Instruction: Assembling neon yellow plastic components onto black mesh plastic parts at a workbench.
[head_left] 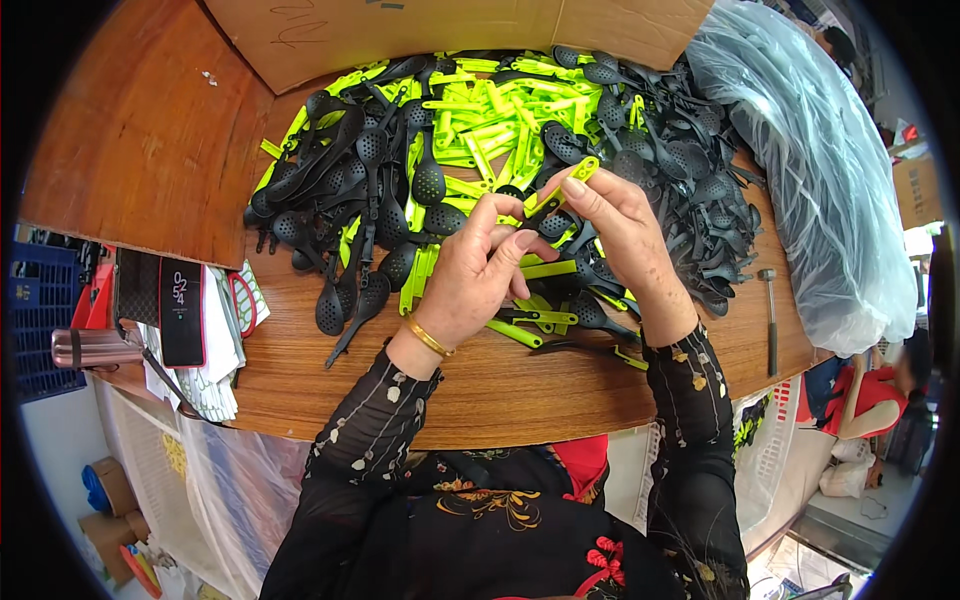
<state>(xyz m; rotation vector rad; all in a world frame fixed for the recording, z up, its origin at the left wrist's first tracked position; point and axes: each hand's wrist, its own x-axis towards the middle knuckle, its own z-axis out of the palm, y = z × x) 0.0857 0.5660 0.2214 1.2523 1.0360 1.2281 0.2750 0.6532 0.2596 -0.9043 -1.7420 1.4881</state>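
Above the table, my left hand (462,278) is closed on a black slotted spoon, its dark part (540,210) showing between my hands. My right hand (625,228) pinches a bright green handle piece (581,171) between thumb and fingers, and this piece meets the black part. The spoon's head is mostly hidden by my left fingers. Loose green handle pieces (490,125) lie heaped just beyond my hands. Black slotted spoons (371,147) are piled to the left, and another heap of black spoons (695,160) spreads to the right. A few green pieces (516,334) rest beneath my hands.
A cardboard box (460,35) stands behind the heaps. Clear plastic sheeting (800,170) bulges along the right side, near a small hammer (772,320). At the left are a phone (182,315), papers (215,388) and a pink flask (95,348). A person in red (870,410) is at far right.
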